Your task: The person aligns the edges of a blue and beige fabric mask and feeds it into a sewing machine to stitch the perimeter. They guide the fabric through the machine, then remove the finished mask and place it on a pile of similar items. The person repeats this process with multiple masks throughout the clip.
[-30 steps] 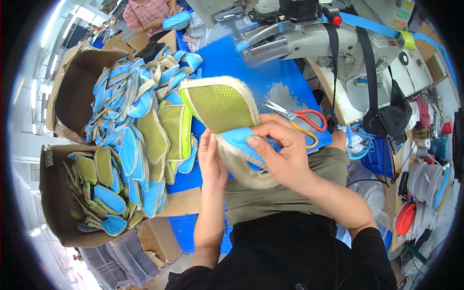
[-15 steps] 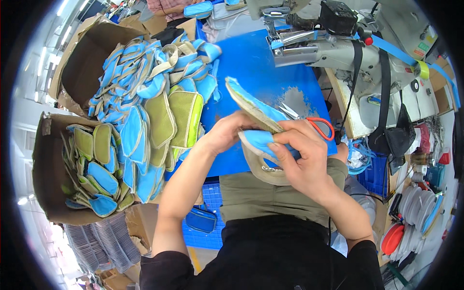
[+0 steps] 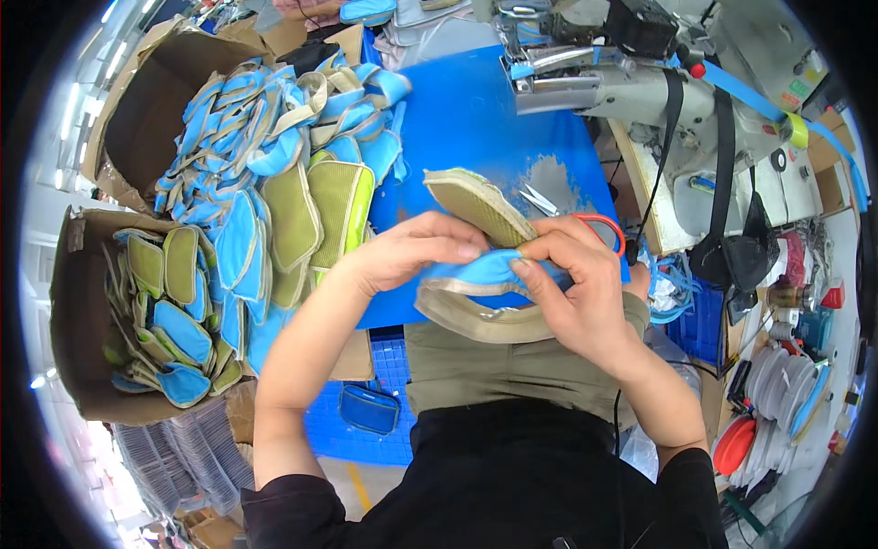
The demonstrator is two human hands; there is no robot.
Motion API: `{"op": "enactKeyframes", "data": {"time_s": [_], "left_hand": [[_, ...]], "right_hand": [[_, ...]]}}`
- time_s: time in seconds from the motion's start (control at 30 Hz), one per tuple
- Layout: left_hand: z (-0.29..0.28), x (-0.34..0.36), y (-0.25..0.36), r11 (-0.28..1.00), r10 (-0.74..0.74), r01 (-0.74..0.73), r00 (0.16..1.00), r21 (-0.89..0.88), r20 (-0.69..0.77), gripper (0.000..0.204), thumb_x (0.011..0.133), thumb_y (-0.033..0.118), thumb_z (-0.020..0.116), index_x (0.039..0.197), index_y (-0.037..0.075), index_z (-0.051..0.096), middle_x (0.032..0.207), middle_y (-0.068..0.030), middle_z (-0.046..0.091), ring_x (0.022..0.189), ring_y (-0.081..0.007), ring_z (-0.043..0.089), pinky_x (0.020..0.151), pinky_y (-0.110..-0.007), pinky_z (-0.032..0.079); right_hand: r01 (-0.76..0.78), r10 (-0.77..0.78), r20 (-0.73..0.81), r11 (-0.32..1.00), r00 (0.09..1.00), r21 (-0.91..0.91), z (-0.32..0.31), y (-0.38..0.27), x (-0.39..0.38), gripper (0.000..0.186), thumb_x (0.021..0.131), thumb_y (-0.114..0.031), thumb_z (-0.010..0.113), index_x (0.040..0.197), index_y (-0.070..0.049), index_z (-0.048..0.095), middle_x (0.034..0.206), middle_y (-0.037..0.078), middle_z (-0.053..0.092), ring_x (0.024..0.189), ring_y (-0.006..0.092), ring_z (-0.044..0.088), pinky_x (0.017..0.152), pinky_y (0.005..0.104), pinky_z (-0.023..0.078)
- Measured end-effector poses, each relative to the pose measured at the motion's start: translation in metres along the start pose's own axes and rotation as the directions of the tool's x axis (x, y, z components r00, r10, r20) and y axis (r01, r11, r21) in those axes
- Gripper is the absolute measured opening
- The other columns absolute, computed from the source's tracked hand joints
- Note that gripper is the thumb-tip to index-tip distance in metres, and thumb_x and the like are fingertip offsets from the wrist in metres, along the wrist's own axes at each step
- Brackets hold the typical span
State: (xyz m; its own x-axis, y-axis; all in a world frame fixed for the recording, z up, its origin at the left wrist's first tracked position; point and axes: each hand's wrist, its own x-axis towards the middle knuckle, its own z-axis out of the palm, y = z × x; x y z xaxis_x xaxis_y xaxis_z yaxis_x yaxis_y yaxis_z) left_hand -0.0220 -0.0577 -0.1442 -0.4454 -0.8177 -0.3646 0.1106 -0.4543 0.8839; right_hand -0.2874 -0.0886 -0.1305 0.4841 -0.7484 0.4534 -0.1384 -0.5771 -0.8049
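Observation:
Above my lap, my left hand (image 3: pixel 416 252) pinches the edge of a blue fabric band (image 3: pixel 489 267) with beige edging, curved into a loop. My right hand (image 3: pixel 581 288) grips the same band together with an olive-green mesh panel (image 3: pixel 476 203), thumb on the blue side. The panel tilts up and away, its mesh face showing, its near end held against the band at my right fingers. Inside the loop's beige lower part a zipper edge shows faintly. Just beyond my right hand, scissors (image 3: pixel 540 201) with red handles lie on the blue table (image 3: pixel 457 119), partly hidden.
Left of the table are piled blue-and-beige bands (image 3: pixel 242 137) and green mesh panels (image 3: pixel 340 206). Two cardboard boxes (image 3: pixel 78 311) stand there, the nearer holding small blue and green pieces. A sewing machine (image 3: pixel 631 96) is at the upper right. Thread spools (image 3: pixel 777 384) sit lower right.
The green panel has tipped so that its mesh face now shows instead of its blue side. My left hand has shifted onto the band, which is stretched out wider to the left.

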Motion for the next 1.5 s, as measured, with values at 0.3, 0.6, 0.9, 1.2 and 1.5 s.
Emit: {"op": "enactKeyframes", "data": {"time_s": [0.3, 0.6, 0.9, 1.2, 1.5], "left_hand": [[0.049, -0.030, 0.058, 0.798, 0.095, 0.079, 0.963, 0.598, -0.254, 0.025, 0.086, 0.019, 0.087, 0.087, 0.001, 0.070, 0.079, 0.0022, 0.067, 0.071, -0.0030, 0.055, 0.061, -0.023, 0.043], [0.083, -0.021, 0.097, -0.072, 0.546, -0.240, 0.803, 0.968, 0.240, 0.014, 0.080, 0.007, 0.082, 0.079, 0.000, 0.069, 0.091, -0.0109, 0.071, 0.078, -0.0188, 0.066, 0.072, -0.030, 0.051], [0.073, -0.010, 0.093, 0.364, 0.316, -0.102, 0.948, 0.926, -0.020, 0.012, 0.085, 0.000, 0.076, 0.082, -0.001, 0.064, 0.108, -0.0171, 0.075, 0.091, -0.0167, 0.070, 0.082, -0.030, 0.053], [0.075, -0.017, 0.054, 0.475, 0.591, -0.185, 0.792, 0.860, -0.156, 0.012, 0.084, 0.001, 0.079, 0.080, 0.000, 0.069, 0.093, -0.0123, 0.076, 0.079, -0.0146, 0.068, 0.069, -0.027, 0.050], [0.080, -0.028, 0.049, 0.551, 0.568, -0.138, 0.785, 0.823, -0.249, 0.015, 0.087, -0.005, 0.077, 0.082, 0.001, 0.064, 0.099, -0.0141, 0.074, 0.092, -0.0157, 0.068, 0.084, -0.029, 0.052]], "right_hand": [[0.018, -0.014, 0.069, 0.999, 0.998, -0.049, -0.002, -0.001, -0.011, 0.010, 0.084, -0.006, 0.075, 0.090, -0.001, 0.070, 0.100, 0.015, 0.070, 0.090, 0.0370, 0.066, 0.074, 0.0438, 0.052], [-0.003, 0.005, 0.063, 0.999, 0.998, -0.032, -0.006, -0.005, -0.012, 0.010, 0.083, -0.003, 0.076, 0.090, -0.001, 0.070, 0.100, 0.015, 0.069, 0.084, 0.0338, 0.066, 0.071, 0.0394, 0.050], [0.012, -0.012, 0.010, 1.000, 1.000, -0.020, -0.006, -0.002, -0.014, 0.010, 0.082, -0.004, 0.077, 0.089, -0.003, 0.071, 0.099, 0.012, 0.071, 0.088, 0.0318, 0.068, 0.074, 0.0393, 0.052], [-0.023, 0.021, -0.090, 1.000, 0.996, -0.021, -0.013, 0.007, -0.017, 0.009, 0.081, -0.010, 0.079, 0.083, -0.007, 0.070, 0.098, 0.007, 0.071, 0.090, 0.0306, 0.066, 0.078, 0.0437, 0.045], [-0.006, 0.006, -0.087, 1.000, 0.996, 0.004, -0.013, 0.007, -0.013, 0.014, 0.078, -0.008, 0.078, 0.078, -0.006, 0.065, 0.093, 0.007, 0.069, 0.085, 0.0295, 0.063, 0.077, 0.0427, 0.043]]}}
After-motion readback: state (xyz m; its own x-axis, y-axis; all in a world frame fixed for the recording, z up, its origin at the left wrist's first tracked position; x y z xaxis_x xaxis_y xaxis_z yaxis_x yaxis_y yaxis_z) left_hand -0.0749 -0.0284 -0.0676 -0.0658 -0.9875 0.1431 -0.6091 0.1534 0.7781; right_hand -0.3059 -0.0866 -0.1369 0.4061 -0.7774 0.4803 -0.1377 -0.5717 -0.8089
